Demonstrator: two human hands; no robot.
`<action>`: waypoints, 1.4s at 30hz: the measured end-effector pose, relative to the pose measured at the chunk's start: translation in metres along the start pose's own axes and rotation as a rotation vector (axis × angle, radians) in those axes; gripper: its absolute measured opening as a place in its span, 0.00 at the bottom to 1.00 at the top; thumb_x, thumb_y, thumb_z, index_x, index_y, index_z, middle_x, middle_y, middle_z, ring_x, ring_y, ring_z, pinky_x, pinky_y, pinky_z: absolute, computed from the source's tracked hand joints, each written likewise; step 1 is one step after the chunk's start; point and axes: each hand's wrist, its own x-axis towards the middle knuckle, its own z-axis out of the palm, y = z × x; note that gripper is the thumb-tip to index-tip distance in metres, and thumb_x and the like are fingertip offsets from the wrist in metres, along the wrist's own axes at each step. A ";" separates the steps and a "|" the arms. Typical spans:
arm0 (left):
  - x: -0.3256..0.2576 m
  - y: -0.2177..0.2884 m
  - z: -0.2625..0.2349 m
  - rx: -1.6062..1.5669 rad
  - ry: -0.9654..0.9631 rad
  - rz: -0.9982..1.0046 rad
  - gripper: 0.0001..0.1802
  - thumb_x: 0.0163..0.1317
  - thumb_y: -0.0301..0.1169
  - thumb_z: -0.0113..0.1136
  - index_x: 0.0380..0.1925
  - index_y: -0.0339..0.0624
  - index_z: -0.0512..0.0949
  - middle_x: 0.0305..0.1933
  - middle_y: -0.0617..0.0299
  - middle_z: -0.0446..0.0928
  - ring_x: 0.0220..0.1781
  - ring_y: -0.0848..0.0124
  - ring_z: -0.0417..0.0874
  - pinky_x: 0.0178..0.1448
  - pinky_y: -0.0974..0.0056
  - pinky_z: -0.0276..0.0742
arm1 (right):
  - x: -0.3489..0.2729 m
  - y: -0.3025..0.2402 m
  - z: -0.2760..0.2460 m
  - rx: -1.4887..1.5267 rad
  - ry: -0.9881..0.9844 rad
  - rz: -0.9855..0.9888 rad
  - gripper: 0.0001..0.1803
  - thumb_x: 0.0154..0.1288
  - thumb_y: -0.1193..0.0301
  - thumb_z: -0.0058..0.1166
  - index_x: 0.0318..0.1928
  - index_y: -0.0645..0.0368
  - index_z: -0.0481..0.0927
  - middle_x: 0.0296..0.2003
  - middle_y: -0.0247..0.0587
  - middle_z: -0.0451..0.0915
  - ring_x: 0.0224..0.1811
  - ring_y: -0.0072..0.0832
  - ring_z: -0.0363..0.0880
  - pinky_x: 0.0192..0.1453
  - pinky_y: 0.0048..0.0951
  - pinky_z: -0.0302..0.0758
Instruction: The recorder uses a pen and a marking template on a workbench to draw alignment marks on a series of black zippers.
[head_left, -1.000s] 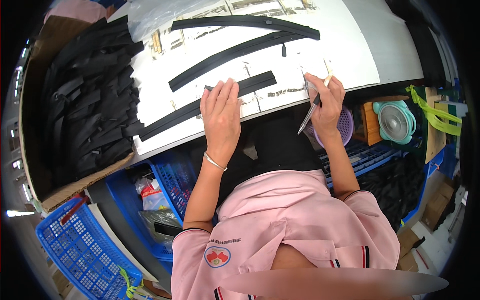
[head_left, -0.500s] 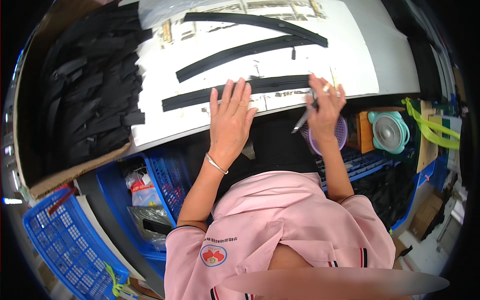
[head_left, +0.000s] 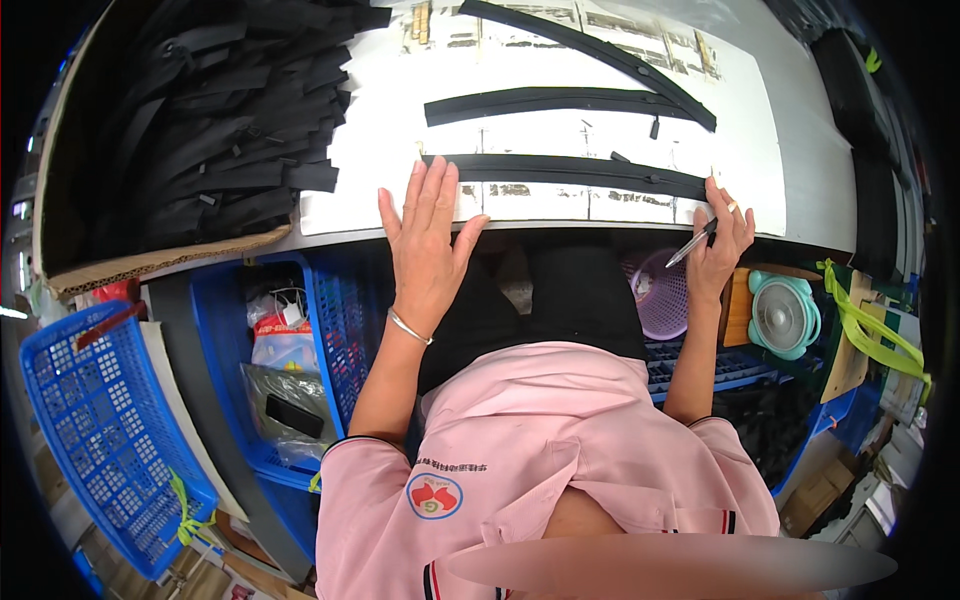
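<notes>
A black zipper (head_left: 560, 170) with a small pull tab lies nearly straight across the white marked board (head_left: 380, 190), along its near side. Flat and open, my left hand (head_left: 425, 235) rests its fingertips on the zipper's left end, thumb spread. At the other end, fingertips of my right hand (head_left: 718, 245) touch the zipper, while a pen (head_left: 690, 243) is held in the same hand, its tip pointing down-left. Farther back lie a second zipper (head_left: 540, 102) and a third zipper (head_left: 590, 52), slanting so their right ends meet.
A cardboard box (head_left: 170, 255) heaped with black strips (head_left: 220, 110) stands at the left. Below the table are a blue crate (head_left: 225, 370), a blue basket (head_left: 110, 430) and a purple basket (head_left: 665, 300). A turquoise fan (head_left: 783, 315) sits at the right.
My left hand has slid from the zipper's middle to its left end. The right hand stays by the right end, pen still in it. The whole view has shifted.
</notes>
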 end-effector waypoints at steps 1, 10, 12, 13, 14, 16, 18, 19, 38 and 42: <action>0.000 -0.001 0.003 0.010 0.030 0.011 0.37 0.66 0.42 0.69 0.73 0.41 0.70 0.76 0.56 0.70 0.81 0.58 0.63 0.84 0.40 0.40 | 0.003 -0.002 -0.002 -0.007 -0.008 0.015 0.20 0.73 0.71 0.61 0.63 0.53 0.79 0.58 0.30 0.85 0.64 0.32 0.78 0.81 0.47 0.55; -0.003 -0.005 0.007 0.020 0.083 0.018 0.38 0.66 0.45 0.68 0.73 0.44 0.71 0.74 0.58 0.72 0.79 0.60 0.66 0.83 0.42 0.43 | 0.053 -0.114 -0.002 0.956 -0.182 0.537 0.20 0.84 0.59 0.46 0.59 0.59 0.84 0.34 0.34 0.86 0.34 0.13 0.75 0.44 0.21 0.74; -0.004 -0.003 0.008 0.032 0.081 0.016 0.37 0.67 0.45 0.67 0.73 0.47 0.71 0.74 0.59 0.71 0.79 0.61 0.66 0.83 0.42 0.43 | 0.065 -0.138 0.012 1.053 -0.282 0.409 0.19 0.82 0.59 0.51 0.53 0.59 0.88 0.29 0.30 0.82 0.28 0.11 0.71 0.31 0.17 0.67; -0.004 -0.002 0.009 0.045 0.076 0.016 0.36 0.67 0.46 0.66 0.73 0.49 0.71 0.75 0.59 0.71 0.79 0.61 0.66 0.83 0.42 0.43 | 0.072 -0.151 0.016 1.112 -0.313 0.422 0.17 0.81 0.61 0.52 0.52 0.59 0.88 0.29 0.30 0.82 0.27 0.11 0.71 0.30 0.18 0.66; -0.004 -0.002 0.009 0.046 0.077 0.012 0.36 0.67 0.46 0.66 0.73 0.49 0.71 0.75 0.59 0.71 0.79 0.61 0.66 0.83 0.42 0.43 | 0.078 -0.165 0.019 1.172 -0.344 0.434 0.15 0.80 0.62 0.54 0.51 0.59 0.88 0.28 0.30 0.82 0.26 0.11 0.70 0.29 0.18 0.65; -0.004 -0.002 0.009 0.054 0.071 0.016 0.34 0.68 0.47 0.65 0.73 0.54 0.71 0.75 0.61 0.70 0.79 0.62 0.66 0.83 0.42 0.44 | 0.083 -0.182 0.035 1.196 -0.375 0.451 0.14 0.79 0.65 0.56 0.50 0.61 0.89 0.30 0.31 0.84 0.27 0.12 0.72 0.30 0.18 0.67; -0.004 -0.001 0.010 0.051 0.075 0.011 0.34 0.68 0.47 0.65 0.73 0.55 0.71 0.75 0.61 0.70 0.78 0.62 0.66 0.82 0.43 0.44 | 0.082 -0.190 0.048 1.218 -0.406 0.470 0.13 0.78 0.67 0.57 0.48 0.64 0.89 0.32 0.32 0.85 0.28 0.12 0.75 0.31 0.19 0.69; -0.004 -0.001 0.010 0.050 0.077 0.010 0.34 0.68 0.47 0.65 0.73 0.55 0.72 0.75 0.61 0.70 0.78 0.62 0.66 0.82 0.43 0.44 | 0.081 -0.192 0.053 1.166 -0.397 0.385 0.13 0.77 0.68 0.58 0.46 0.66 0.88 0.34 0.33 0.86 0.29 0.14 0.77 0.32 0.19 0.71; -0.006 -0.004 0.013 0.045 0.101 0.013 0.35 0.66 0.47 0.67 0.72 0.55 0.72 0.73 0.61 0.71 0.77 0.62 0.67 0.81 0.44 0.46 | 0.076 -0.203 0.062 0.991 -0.387 0.199 0.11 0.76 0.68 0.60 0.44 0.65 0.87 0.37 0.41 0.89 0.33 0.20 0.86 0.36 0.23 0.79; -0.005 -0.004 0.012 0.048 0.097 0.007 0.35 0.66 0.47 0.67 0.72 0.55 0.73 0.74 0.61 0.71 0.77 0.62 0.67 0.81 0.43 0.45 | 0.076 -0.195 0.055 1.020 -0.519 0.232 0.11 0.75 0.70 0.60 0.40 0.67 0.87 0.35 0.38 0.89 0.29 0.18 0.83 0.34 0.23 0.77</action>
